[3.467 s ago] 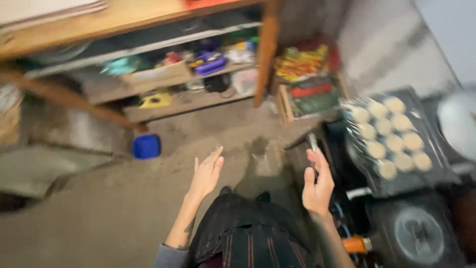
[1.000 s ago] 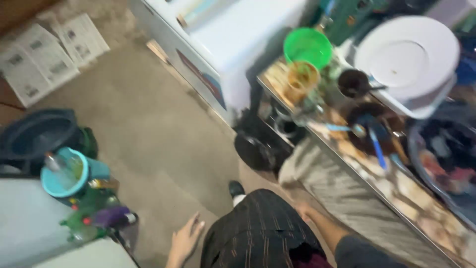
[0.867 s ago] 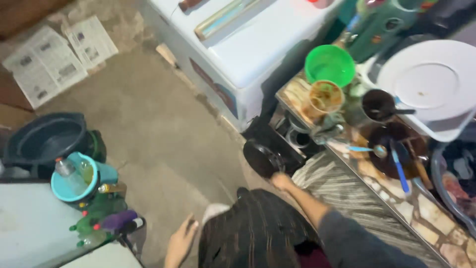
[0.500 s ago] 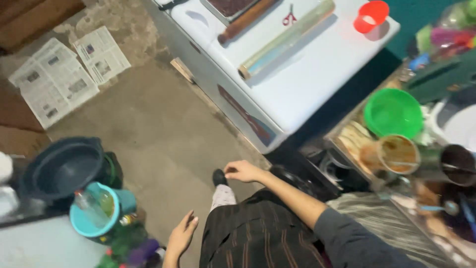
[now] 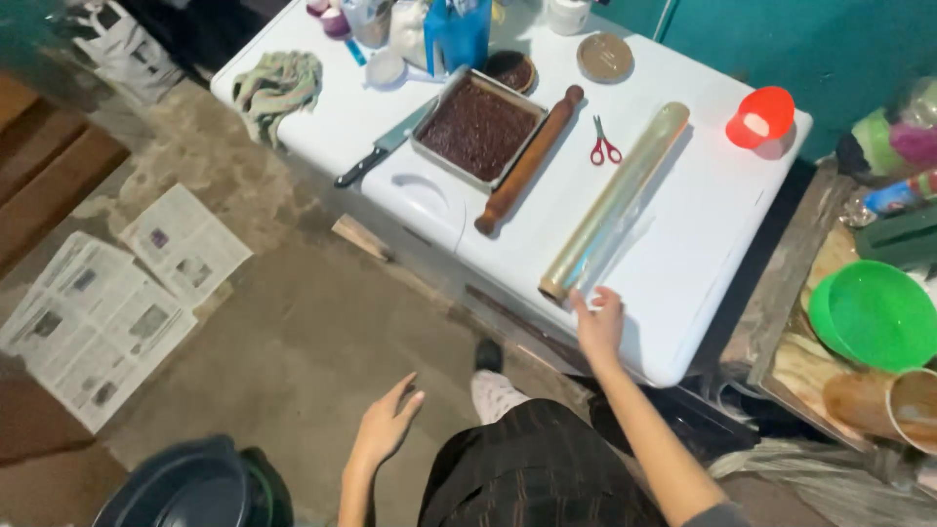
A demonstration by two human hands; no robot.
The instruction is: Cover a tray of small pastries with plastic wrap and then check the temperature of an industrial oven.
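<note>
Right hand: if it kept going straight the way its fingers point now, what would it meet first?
The right hand points up and slightly left across the white tabletop. The near end of the cling film roll lies just past its fingertips, so it would likely meet that first. Whether they already touch is unclear.

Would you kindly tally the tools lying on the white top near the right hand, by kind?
Roll of clear film: 1
Wooden rolling pin: 1
Red-handled scissors: 1
Knife: 1
Total: 4

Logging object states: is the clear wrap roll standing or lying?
Lying flat. The roll rests lengthwise on the white top; right hand at its near end.
</note>
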